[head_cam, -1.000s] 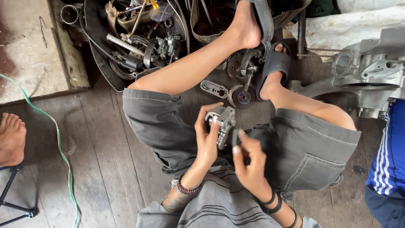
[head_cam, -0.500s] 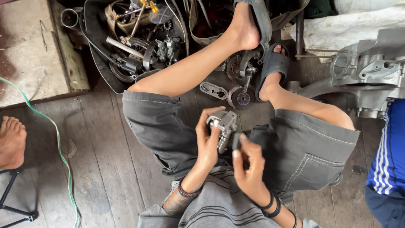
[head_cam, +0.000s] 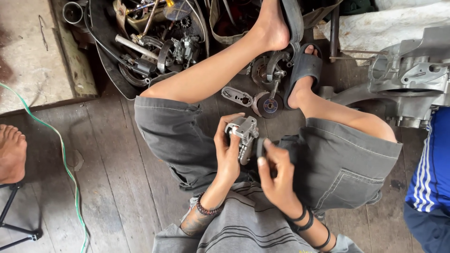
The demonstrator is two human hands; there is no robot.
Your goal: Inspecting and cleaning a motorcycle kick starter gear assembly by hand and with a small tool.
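Clearly the left hand point(head_cam: 228, 154) is wrapped around a small silver metal part point(head_cam: 243, 137), held over the lap between the 2 knees. It looks dense, rigid, perhaps oily, best gripped by its blocky body. Just beside it, the right hand point(head_cam: 276, 175) pinches a dark piece I cannot identify.

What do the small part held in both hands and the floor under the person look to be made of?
The small part, held by the left hand and touched by the right hand, looks like cast metal, likely aluminium: dull silver-grey with ribbed fins and hard edges. The floor looks like bare wood: long grey-brown planks with visible grain, gaps between boards, worn and unpainted.
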